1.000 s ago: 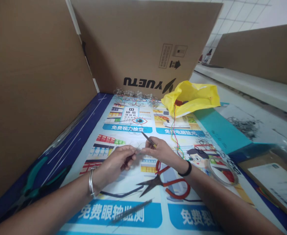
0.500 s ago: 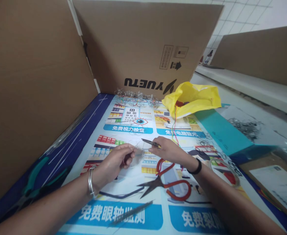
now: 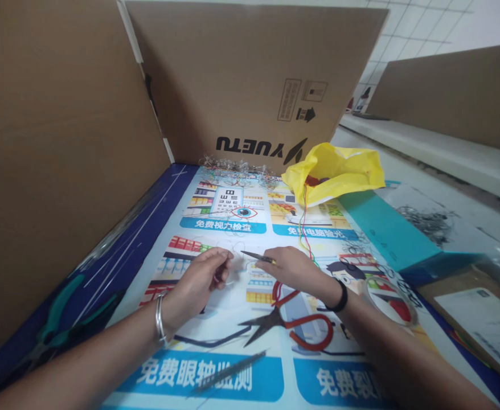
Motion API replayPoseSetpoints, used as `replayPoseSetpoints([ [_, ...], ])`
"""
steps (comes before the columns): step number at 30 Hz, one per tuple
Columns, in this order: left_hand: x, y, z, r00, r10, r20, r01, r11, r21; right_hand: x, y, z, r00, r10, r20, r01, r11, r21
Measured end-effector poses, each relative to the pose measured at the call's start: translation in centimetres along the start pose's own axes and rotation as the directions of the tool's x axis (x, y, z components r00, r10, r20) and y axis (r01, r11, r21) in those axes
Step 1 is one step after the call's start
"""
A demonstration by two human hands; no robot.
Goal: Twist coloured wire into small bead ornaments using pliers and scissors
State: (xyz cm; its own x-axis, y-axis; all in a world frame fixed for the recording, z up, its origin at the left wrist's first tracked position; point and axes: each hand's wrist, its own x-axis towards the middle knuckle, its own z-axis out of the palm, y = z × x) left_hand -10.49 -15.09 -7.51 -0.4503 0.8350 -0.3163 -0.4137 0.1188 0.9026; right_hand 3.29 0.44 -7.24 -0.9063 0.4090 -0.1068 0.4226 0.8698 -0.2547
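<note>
My left hand (image 3: 199, 282) hovers over the printed poster mat (image 3: 233, 307), fingers pinched on a thin clear wire that is hard to make out. Close to its right, my right hand (image 3: 290, 266) is closed on a small pointed tool (image 3: 256, 257) with a yellow grip, its tip aimed left toward my left fingers. Thin wire loops (image 3: 228, 247) lie on the mat just beyond both hands. Red-handled scissors (image 3: 295, 322) rest under my right wrist, and metal tweezers (image 3: 228, 370) lie nearer me.
Cardboard walls (image 3: 250, 80) stand at the back and left. A yellow plastic bag (image 3: 335, 171) with coloured strings sits back right, a pile of clear beaded wire (image 3: 237, 168) at the back. Teal pliers (image 3: 57, 324) lie left; a tape roll (image 3: 386, 296) lies right.
My right hand has lowered and turned the pointed tool from slanting up-left to nearly level. Both hands have drifted slightly apart and away from me.
</note>
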Motion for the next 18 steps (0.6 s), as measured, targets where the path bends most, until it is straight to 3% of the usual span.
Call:
replayPoseSetpoints([
  [5, 0.03, -0.13, 0.02, 1.000, 0.015, -0.010, -0.015, 1.000, -0.025, -0.14, -0.57, 0.09, 0.999, 0.036, 0.007, -0.036, 0.999, -0.007],
  [10, 0.06, -0.22, -0.01, 1.000, 0.018, -0.021, -0.018, 0.999, -0.028, -0.07, -0.39, 0.30, 0.999, 0.032, -0.009, -0.031, 0.995, 0.092],
  [18, 0.12, -0.38, -0.43, 0.996, 0.022, 0.090, -0.016, 0.998, -0.065, 0.02, -0.30, 0.14, 0.999, 0.017, -0.031, -0.011, 0.982, 0.190],
])
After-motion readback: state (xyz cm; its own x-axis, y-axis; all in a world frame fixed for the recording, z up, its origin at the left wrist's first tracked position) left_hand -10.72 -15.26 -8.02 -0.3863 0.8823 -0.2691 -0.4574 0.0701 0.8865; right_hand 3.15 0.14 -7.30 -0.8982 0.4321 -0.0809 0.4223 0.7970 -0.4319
